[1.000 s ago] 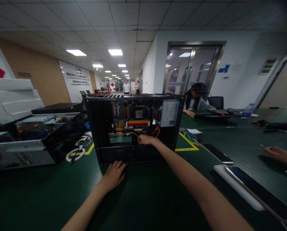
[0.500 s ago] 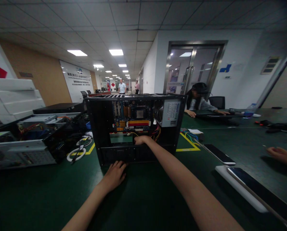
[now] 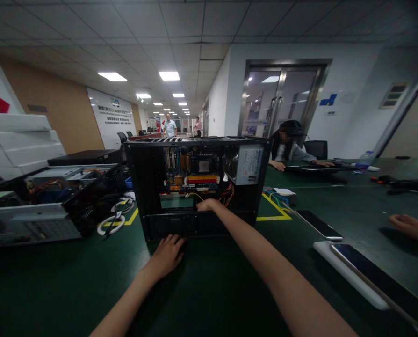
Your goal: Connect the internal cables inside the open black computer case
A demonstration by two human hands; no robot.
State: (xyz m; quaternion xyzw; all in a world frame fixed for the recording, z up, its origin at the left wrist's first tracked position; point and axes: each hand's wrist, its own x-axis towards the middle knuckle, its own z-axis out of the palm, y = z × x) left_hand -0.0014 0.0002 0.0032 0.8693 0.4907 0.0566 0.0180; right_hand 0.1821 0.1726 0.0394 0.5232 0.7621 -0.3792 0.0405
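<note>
A black computer case (image 3: 170, 225) stands on the green table with its side toward me uncovered. Inside it are a motherboard (image 3: 191, 164), a silver power supply (image 3: 250, 164) at the upper right and some coloured wires (image 3: 232, 193). My right hand (image 3: 206, 204) reaches into the lower middle of the case, below the motherboard. Its fingers are curled at a small dark part that I cannot make out, and the fingertips are partly hidden. My left hand (image 3: 168, 255) lies palm down, fingers spread, on the table against the bottom front edge of the case.
To the left are another opened computer case (image 3: 47, 224), white foam blocks (image 3: 23, 145) and a coiled white cable (image 3: 111, 225). On the right lie phones (image 3: 319, 224) and a white slab (image 3: 349, 276). A co-worker's hand (image 3: 410, 227) rests there; another person (image 3: 289, 145) sits beyond.
My right hand has shifted very slightly inside the case. My left hand and the case stay put. People far back in the corridor have moved a little.
</note>
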